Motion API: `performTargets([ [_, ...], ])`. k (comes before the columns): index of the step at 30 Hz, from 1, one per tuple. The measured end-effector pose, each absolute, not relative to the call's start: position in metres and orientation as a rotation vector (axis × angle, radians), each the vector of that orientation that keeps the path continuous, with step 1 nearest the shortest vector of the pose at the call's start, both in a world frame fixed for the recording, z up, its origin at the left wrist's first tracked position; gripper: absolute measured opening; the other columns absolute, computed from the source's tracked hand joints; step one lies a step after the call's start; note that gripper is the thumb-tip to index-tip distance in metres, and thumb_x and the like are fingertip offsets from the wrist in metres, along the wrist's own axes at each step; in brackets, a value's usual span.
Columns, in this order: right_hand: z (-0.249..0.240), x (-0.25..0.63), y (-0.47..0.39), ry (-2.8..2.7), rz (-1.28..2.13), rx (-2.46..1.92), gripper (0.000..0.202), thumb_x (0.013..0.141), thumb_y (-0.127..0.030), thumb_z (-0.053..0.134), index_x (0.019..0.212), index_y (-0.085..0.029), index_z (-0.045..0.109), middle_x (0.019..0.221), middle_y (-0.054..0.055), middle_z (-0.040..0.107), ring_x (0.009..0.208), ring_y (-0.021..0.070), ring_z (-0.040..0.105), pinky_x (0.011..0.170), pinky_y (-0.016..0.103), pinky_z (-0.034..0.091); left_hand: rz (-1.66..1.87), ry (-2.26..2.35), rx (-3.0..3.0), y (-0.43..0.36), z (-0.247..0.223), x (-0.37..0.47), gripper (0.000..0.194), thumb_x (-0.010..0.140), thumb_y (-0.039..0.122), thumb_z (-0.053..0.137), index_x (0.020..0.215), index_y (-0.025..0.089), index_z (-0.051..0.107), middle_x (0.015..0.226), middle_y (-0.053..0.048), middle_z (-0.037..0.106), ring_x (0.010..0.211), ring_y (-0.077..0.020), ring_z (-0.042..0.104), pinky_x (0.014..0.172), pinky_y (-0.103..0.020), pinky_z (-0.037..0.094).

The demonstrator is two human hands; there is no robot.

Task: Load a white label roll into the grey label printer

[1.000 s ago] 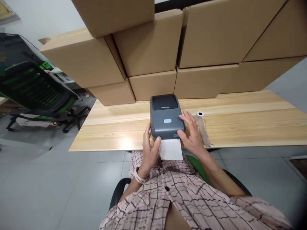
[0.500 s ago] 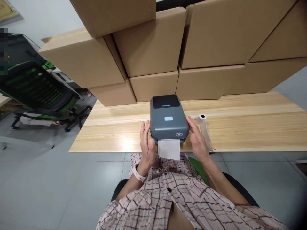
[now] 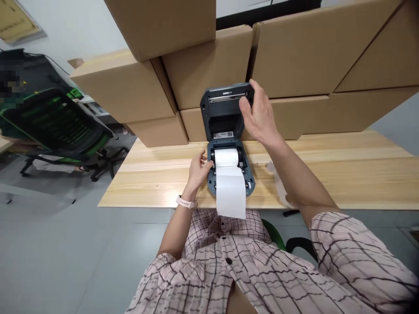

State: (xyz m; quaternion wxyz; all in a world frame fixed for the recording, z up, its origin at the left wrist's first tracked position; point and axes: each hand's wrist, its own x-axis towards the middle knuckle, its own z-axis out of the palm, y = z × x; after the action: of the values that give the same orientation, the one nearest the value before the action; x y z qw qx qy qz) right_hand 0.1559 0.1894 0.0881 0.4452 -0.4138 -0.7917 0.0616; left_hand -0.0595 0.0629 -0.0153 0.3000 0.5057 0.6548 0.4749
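A dark grey label printer (image 3: 212,185) stands on the wooden table with its lid (image 3: 224,109) swung up. Inside it sits a white paper roll (image 3: 226,157), and the paper strip (image 3: 231,196) runs out over the front edge toward my lap. My right hand (image 3: 259,111) grips the lid's upper right corner, thumb on the inner side and fingers behind. My left hand (image 3: 198,171) rests against the printer base's left side, fingers apart and thumb at the rim by the roll. It holds nothing.
Cardboard boxes (image 3: 294,56) are stacked behind the printer along the wooden table (image 3: 157,174). Right of the printer, partly behind my right forearm, lies a loose paper strip (image 3: 279,185). An office chair (image 3: 59,126) with a seated person stands at left.
The printer's lid has gone from closed to raised, baring the paper roll. My right hand has moved up with the lid; my left hand has shifted slightly up along the side.
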Motion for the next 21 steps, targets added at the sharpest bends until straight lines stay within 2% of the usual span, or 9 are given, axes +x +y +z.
performTargets([
  [3,0.086,0.148,0.227,-1.957,0.210,-0.993,0.080,0.106,-0.074,0.017,0.170,-0.027,0.016,0.171,0.016,0.040,0.157,0.0349,0.044,0.127,0.063,0.034,1.029,1.770,1.418,0.056,-0.009,-0.060,0.068,0.086,0.036,0.067,0.149,0.011,0.059,0.075,0.000,0.065,0.074,-0.0191,0.061,0.072,-0.031,0.046],
  [5,0.085,0.145,0.244,-1.958,0.240,-0.975,0.080,0.107,-0.074,0.020,0.170,-0.026,0.013,0.167,0.017,0.045,0.154,0.0357,0.047,0.125,0.065,0.034,0.935,1.780,1.466,0.057,0.000,-0.060,0.067,0.085,0.034,0.065,0.147,0.012,0.061,0.067,0.003,0.059,0.067,-0.0181,0.057,0.067,-0.030,0.041],
  [8,0.087,0.143,0.242,-1.941,0.204,-0.957,0.080,0.106,-0.070,0.031,0.170,-0.026,0.011,0.169,0.016,0.041,0.159,0.0361,0.039,0.128,0.065,0.030,0.839,1.842,1.503,0.061,0.010,-0.059,0.069,0.081,0.029,0.064,0.147,0.013,0.060,0.064,0.003,0.060,0.064,-0.0186,0.055,0.066,-0.030,0.039],
  [10,0.087,0.142,0.219,-1.892,0.131,-0.930,0.077,0.106,-0.064,0.039,0.169,-0.027,0.017,0.171,0.013,0.037,0.162,0.0351,0.033,0.131,0.062,0.028,0.795,1.872,1.517,0.063,0.011,-0.057,0.071,0.080,0.028,0.063,0.149,0.014,0.059,0.066,0.002,0.063,0.065,-0.0198,0.057,0.067,-0.030,0.040],
  [12,0.082,0.142,0.188,-1.877,0.093,-0.885,0.065,0.105,-0.055,0.044,0.163,-0.026,0.034,0.165,0.013,0.046,0.158,0.0349,0.038,0.131,0.059,0.030,0.767,1.879,1.529,0.064,0.012,-0.056,0.070,0.080,0.028,0.062,0.149,0.015,0.059,0.069,0.000,0.067,0.067,-0.0213,0.059,0.068,-0.031,0.041],
  [14,0.072,0.143,0.161,-1.975,0.121,-0.830,0.052,0.103,-0.049,0.048,0.147,-0.021,0.053,0.149,0.016,0.060,0.149,0.0359,0.049,0.128,0.057,0.037,0.744,1.882,1.544,0.064,0.012,-0.055,0.068,0.081,0.029,0.061,0.148,0.017,0.060,0.073,-0.002,0.070,0.070,-0.0228,0.062,0.070,-0.031,0.042],
  [16,0.060,0.145,0.147,-2.200,0.249,-0.789,0.046,0.099,-0.047,0.055,0.136,-0.020,0.061,0.138,0.017,0.067,0.139,0.0360,0.058,0.121,0.054,0.044,0.716,1.890,1.574,0.063,0.014,-0.054,0.066,0.082,0.029,0.060,0.147,0.017,0.061,0.076,-0.004,0.073,0.072,-0.0240,0.064,0.072,-0.032,0.044],
  [18,0.051,0.145,0.147,-2.480,0.444,-0.792,0.053,0.095,-0.048,0.061,0.140,-0.020,0.059,0.142,0.017,0.067,0.135,0.0363,0.062,0.114,0.053,0.049,0.689,1.892,1.612,0.062,0.017,-0.054,0.063,0.083,0.029,0.059,0.145,0.017,0.062,0.078,-0.005,0.073,0.074,-0.0250,0.064,0.073,-0.033,0.044],
  [21,0.044,0.141,0.161,-2.818,0.610,-0.904,0.076,0.089,-0.055,0.069,0.153,-0.020,0.047,0.153,0.019,0.062,0.136,0.0411,0.063,0.109,0.056,0.051,0.659,1.887,1.667,0.061,0.021,-0.054,0.061,0.083,0.026,0.055,0.143,0.016,0.063,0.077,-0.006,0.071,0.073,-0.0254,0.063,0.072,-0.033,0.043],
])
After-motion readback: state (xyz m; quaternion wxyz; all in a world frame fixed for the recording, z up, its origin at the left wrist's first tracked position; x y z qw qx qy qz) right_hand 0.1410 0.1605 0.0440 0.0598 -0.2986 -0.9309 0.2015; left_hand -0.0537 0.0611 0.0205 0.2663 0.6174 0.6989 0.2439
